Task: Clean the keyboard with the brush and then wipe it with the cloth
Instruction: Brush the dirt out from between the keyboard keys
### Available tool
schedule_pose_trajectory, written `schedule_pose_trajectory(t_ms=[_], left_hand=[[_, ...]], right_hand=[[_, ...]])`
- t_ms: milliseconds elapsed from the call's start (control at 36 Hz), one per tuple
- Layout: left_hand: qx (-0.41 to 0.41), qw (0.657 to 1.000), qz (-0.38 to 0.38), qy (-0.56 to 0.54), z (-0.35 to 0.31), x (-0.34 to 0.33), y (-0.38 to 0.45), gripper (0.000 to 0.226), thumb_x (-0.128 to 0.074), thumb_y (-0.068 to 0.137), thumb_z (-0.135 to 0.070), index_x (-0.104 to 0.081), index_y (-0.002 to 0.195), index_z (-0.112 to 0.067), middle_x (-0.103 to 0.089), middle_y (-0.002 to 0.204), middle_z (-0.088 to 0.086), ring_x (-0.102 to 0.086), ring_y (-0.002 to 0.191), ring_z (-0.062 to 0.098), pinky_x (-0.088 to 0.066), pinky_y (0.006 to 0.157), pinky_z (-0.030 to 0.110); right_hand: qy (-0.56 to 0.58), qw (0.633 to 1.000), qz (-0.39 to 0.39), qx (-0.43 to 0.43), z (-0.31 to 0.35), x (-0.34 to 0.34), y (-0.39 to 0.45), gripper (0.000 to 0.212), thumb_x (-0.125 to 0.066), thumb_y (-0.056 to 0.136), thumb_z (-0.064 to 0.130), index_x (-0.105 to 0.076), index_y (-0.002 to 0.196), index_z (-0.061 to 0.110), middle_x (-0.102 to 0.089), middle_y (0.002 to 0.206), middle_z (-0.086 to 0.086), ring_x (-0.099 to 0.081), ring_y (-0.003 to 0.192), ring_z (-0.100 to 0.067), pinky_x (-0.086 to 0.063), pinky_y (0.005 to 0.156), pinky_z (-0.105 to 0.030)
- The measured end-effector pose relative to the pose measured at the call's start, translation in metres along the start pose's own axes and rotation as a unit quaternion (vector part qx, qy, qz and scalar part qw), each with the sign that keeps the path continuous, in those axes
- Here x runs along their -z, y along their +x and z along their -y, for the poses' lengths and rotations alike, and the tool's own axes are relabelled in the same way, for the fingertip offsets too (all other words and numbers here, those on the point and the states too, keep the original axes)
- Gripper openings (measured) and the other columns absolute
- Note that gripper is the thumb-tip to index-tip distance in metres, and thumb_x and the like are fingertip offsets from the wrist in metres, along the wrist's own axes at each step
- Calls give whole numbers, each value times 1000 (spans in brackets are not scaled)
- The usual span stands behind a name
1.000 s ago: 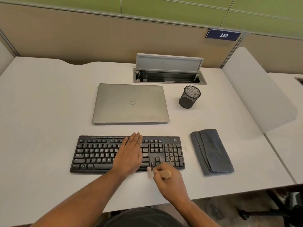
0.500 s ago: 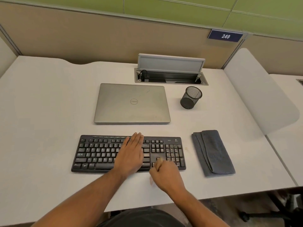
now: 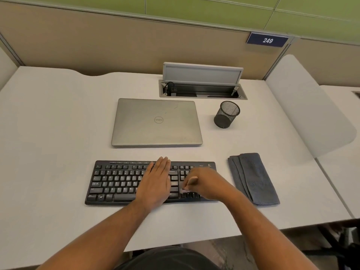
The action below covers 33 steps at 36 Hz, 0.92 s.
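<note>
A person sits at a white surface (image 3: 48, 133), seen from above through a head-worn camera. A black keyboard (image 3: 116, 182) lies flat near the front edge, roughly centred, its long side running parallel to that edge.

The left hand (image 3: 155, 184) rests palm down on the middle-right part of the keyboard, fingers straight and close together, pointing toward the back edge; it holds nothing.

The right hand (image 3: 206, 184) is over the right part of the keyboard, around the block of keys between the main letters and the number pad. Its grip is closed: the fingers are curled around a small brush (image 3: 190, 182) with a light wooden handle. The pale bristle end points down and to the left and meets the keys just beside the left hand. The brush is blurred, so finer detail cannot be made out.

A folded grey cloth (image 3: 253, 178) lies on the surface just to the right of the keyboard, apart from it and untouched.

Behind the keyboard sits a closed silver laptop (image 3: 155, 121). To its right stands a black mesh pen cup (image 3: 227, 114). At the back edge, a cable hatch (image 3: 202, 90) in the surface has its lid raised. A divider panel behind carries a blue sign (image 3: 267, 40) reading 249.
</note>
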<state>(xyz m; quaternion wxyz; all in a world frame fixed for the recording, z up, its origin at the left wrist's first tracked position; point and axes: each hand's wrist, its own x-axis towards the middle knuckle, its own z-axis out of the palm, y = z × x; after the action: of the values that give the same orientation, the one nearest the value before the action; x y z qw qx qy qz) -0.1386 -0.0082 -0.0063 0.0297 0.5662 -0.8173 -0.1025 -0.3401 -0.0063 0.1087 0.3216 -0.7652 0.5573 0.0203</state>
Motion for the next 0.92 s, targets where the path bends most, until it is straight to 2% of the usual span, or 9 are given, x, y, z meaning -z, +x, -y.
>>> schedule_pose_trajectory(t_ms=[111,222,306,389,500,611,778,861,917], left_hand=[[0,1000,-3,-6,0,-1,1,62,-15,104,-36,-13,162,-13,-11,170,2,-5,156,15,-3,127,40],[2,1000,2,-8,1,0,0,61,-16,105,-36,-10,162,-14,-7,170,1,-2,156,14,-1,127,40],[0,1000,0,-8,0,0,0,61,-16,106,-35,-8,162,-14,-6,170,1,-1,156,14,0,127,40],[0,1000,-6,-1,0,-1,-1,62,-13,105,-37,-11,162,-14,-10,170,2,-5,156,16,-4,127,41],[0,1000,3,0,0,-1,-1,61,-14,106,-37,-7,162,-15,-5,170,1,0,156,14,2,126,39],[2,1000,-1,0,0,1,-1,64,-9,102,-38,-11,162,-14,-10,170,2,-5,156,15,-1,127,40],[2,1000,0,-7,-1,3,0,62,-14,104,-37,-13,162,-14,-11,170,3,-5,156,16,-5,128,42],[5,1000,0,-7,-1,3,0,62,-14,104,-37,-11,162,-14,-9,170,2,-4,157,16,-1,127,40],[5,1000,2,-9,-1,2,1,62,-15,105,-37,-9,162,-15,-7,170,2,-2,157,15,2,126,39]], right_hand=[[-51,998,22,-32,-12,5,0,10,-73,95,30,-82,94,25,-74,105,12,-65,98,-10,-53,89,-33],[-100,992,16,-70,-19,11,3,11,-69,93,32,-76,91,23,-74,98,4,-66,92,-18,-55,83,-36],[35,997,5,-70,-17,5,5,17,-73,91,30,-75,75,36,-77,96,13,-69,88,-8,-55,80,-33],[108,991,21,-76,-8,-3,10,11,-75,89,28,-77,79,31,-77,90,11,-70,83,-8,-59,79,-34],[131,981,-51,-132,0,-7,28,13,-66,92,21,-75,84,16,-74,81,-1,-63,65,-9,-49,57,-23],[164,963,-139,-163,2,-8,46,17,-62,93,19,-76,88,13,-74,79,2,-63,64,-3,-38,48,-9],[204,933,-245,-169,1,-9,65,21,-63,98,23,-75,83,13,-71,73,4,-64,65,-5,-41,56,-16],[215,923,-273,-164,1,-9,66,19,-62,98,22,-75,85,17,-73,78,7,-68,72,-7,-50,62,-19],[202,927,-267,-167,-2,-8,63,22,-59,98,21,-72,81,15,-72,73,4,-70,71,-12,-57,64,-28]])
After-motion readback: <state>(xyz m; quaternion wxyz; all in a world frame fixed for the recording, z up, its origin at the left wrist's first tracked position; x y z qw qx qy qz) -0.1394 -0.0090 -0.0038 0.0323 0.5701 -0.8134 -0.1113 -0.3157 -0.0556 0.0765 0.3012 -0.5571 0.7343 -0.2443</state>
